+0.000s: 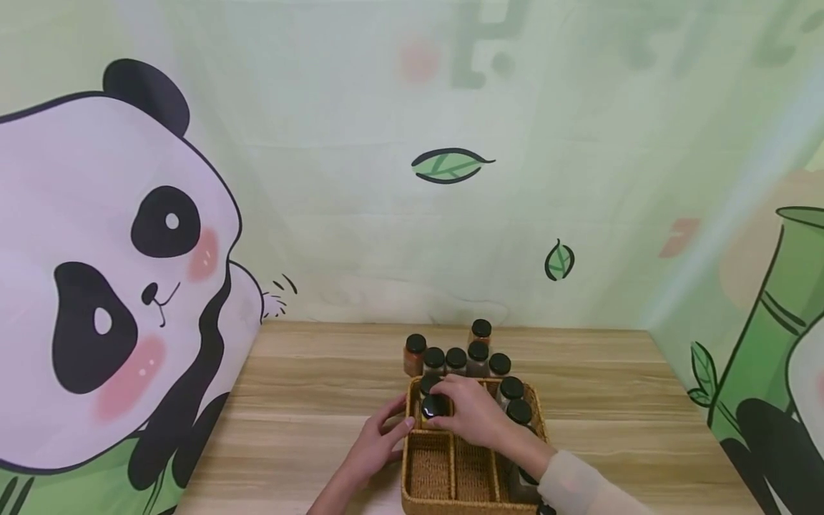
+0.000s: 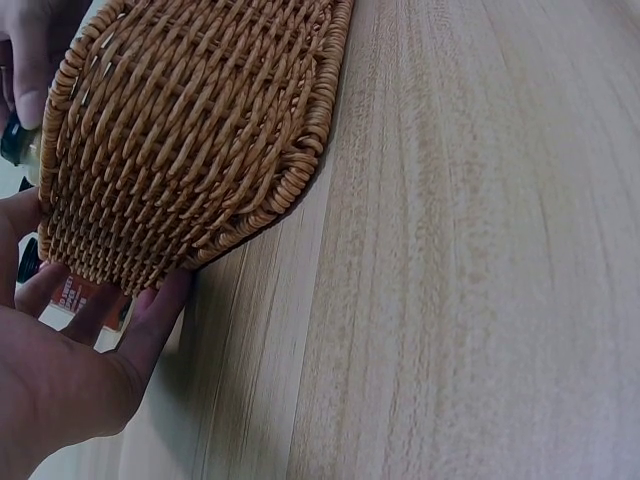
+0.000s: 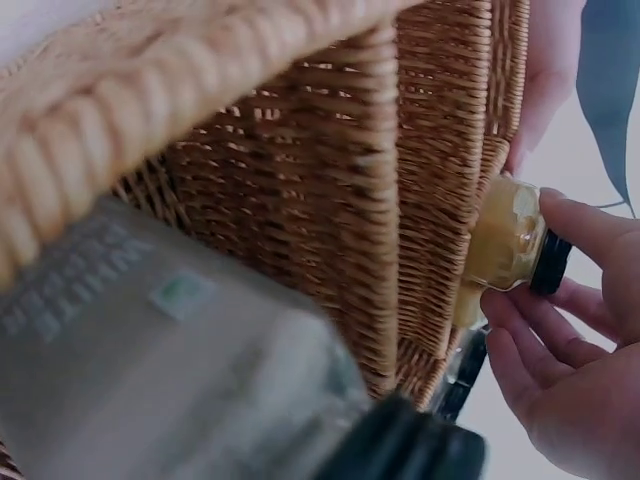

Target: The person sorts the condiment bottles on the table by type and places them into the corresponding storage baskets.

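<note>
My right hand [image 1: 473, 411] pinches a small spice jar with a black lid [image 1: 434, 406] between thumb and fingers, over the back-left compartment of a wicker basket [image 1: 427, 433]. Seen from the right wrist, this glass jar [image 3: 505, 235] has yellow contents and overlaps the basket's divider edge. Another black-lidded jar [image 1: 428, 384] stands just behind it. My left hand [image 1: 373, 445] touches the basket's left side, its thumb at the rim; in the left wrist view its extended fingers [image 2: 160, 320] lie against the woven wall [image 2: 190, 130].
Several black-lidded jars [image 1: 456, 357] stand behind the basket, one with red contents [image 1: 415, 356]. More jars [image 1: 518, 411] fill its right column, including one labelled white pepper [image 3: 180, 340]. The wooden table [image 1: 309, 400] meets a panda-printed backdrop [image 1: 347, 236].
</note>
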### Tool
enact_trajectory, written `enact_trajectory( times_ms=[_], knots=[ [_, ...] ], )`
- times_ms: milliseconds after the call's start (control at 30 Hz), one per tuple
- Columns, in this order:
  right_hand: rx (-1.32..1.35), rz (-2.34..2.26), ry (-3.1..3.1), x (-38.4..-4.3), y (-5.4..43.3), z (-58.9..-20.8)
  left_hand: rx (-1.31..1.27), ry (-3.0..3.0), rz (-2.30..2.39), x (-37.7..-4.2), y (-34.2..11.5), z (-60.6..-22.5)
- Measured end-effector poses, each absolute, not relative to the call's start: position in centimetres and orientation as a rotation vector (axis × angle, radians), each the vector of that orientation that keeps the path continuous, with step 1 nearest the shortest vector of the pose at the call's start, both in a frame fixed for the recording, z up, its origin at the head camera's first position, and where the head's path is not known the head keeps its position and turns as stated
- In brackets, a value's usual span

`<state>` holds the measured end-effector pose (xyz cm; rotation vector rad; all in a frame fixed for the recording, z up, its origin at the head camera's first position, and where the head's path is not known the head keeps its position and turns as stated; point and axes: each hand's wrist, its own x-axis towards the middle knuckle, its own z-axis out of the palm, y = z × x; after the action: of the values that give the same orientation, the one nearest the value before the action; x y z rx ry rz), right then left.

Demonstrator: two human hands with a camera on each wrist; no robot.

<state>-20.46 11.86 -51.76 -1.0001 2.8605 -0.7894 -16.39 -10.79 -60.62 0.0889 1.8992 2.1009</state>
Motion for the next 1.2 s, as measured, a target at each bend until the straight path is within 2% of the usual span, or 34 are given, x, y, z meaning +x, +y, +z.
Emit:
enact_trajectory(
  times_ms=[500,867,1200],
  knots=[
    [-0.937,-0.830,2.848,-20.5,12.0,-53.0,0.090,1.889,2.107,-16.4,-10.7,-60.5],
    [-1.008,-0.821,2.866,-20.0,11.9,-53.6,0.075,1.911,2.090,-16.2,-10.6,-60.8],
    [-0.997,-0.870,2.820,-20.3,13.4,-50.2,0.069,1.939,2.072,-16.2,-10.6,-60.2]
  ],
)
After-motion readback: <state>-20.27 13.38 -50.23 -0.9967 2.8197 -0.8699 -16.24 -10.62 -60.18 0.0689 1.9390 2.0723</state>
